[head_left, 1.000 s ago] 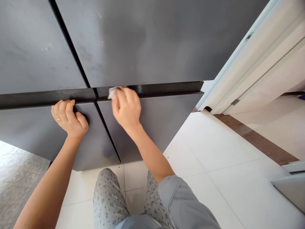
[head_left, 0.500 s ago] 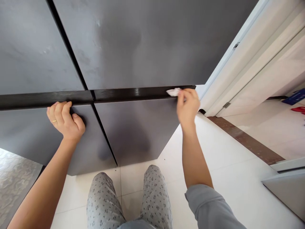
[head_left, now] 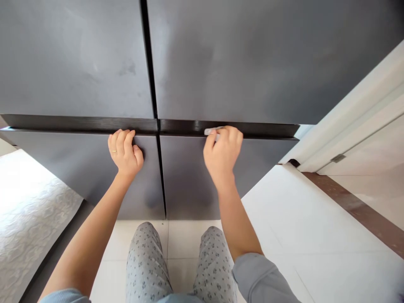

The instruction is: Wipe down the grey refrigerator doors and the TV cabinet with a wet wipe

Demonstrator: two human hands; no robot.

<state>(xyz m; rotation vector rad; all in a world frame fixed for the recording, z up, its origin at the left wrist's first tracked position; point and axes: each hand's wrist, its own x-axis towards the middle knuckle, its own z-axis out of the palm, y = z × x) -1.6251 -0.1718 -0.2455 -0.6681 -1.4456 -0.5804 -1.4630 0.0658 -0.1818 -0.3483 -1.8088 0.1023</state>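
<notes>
A dark grey refrigerator (head_left: 252,63) with several door panels stands before me. A black recessed groove (head_left: 72,123) runs across it between the upper and lower doors. My left hand (head_left: 125,153) curls its fingers over the top edge of the lower left door (head_left: 85,162), left of the centre gap. To the right of that gap, my right hand (head_left: 223,151) pinches a white tissue (head_left: 212,131) at the groove, above the lower right door (head_left: 186,172). Much of the tissue is hidden by the fingers.
A white door frame (head_left: 356,113) rises at the right, with a brown threshold strip (head_left: 353,206) at its foot. At the left lies a pale, embossed surface (head_left: 41,223) with a dark edge. Light floor tiles (head_left: 183,252) lie under my legs.
My right hand has slid left along the groove with the tissue, from near its right end towards the centre gap. My left hand stays on the door edge. The view has shifted.
</notes>
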